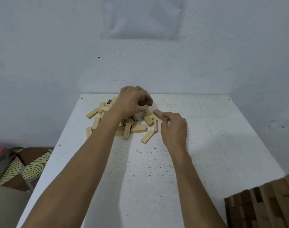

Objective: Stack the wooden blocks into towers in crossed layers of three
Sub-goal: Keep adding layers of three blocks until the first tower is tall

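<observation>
The left hand [131,102] grips a dark block [148,102]; the right hand [173,127] pinches a pale block [157,113]. Best lay them parallel, clear of the far-edge pile [137,128].

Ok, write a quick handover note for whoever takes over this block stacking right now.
Left grip: curled round a dark brown block above the pile.
Right grip: pinching a light wooden block at the pile's right edge.
Blocks: pile lies at the far side of the white table; a block tower stands at the near right corner.
Done: that tower, seemingly; the frame cuts it off.
Left: stack the pile in crossed layers of three.
</observation>
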`<state>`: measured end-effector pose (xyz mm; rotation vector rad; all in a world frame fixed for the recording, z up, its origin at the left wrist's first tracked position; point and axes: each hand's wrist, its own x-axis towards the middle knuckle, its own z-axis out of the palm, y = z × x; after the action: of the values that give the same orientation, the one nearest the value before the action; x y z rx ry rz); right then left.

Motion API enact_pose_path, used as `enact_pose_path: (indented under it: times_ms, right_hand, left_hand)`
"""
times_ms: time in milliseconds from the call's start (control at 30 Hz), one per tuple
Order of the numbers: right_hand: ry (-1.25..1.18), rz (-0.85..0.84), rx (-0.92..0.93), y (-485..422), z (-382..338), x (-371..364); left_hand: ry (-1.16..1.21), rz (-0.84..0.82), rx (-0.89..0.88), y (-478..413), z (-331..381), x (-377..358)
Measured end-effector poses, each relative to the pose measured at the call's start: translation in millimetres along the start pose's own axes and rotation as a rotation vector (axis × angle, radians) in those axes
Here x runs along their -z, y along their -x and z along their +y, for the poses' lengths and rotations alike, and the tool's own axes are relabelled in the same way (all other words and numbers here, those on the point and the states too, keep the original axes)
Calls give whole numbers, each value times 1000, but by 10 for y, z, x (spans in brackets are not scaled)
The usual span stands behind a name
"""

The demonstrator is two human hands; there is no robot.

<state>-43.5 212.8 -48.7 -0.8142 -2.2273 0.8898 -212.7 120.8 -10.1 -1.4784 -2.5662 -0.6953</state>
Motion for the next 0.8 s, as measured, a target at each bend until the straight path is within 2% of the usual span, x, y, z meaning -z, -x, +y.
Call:
enact_pose_path:
  times_ms: [167,333,533,800]
  right_hand:
    - [-129,101,3,98,-126,162]
    - [-174,84,27,337,-213,303]
    - [-108,0,89,819,-213,411]
    - [43,-284,209,1359,-20,543]
  left_hand:
    - [466,165,57,246,306,151]
    - [734,225,143,710,599,228]
    - [853,236,234,1414,662,190]
    - [816,130,324,2114,751,70]
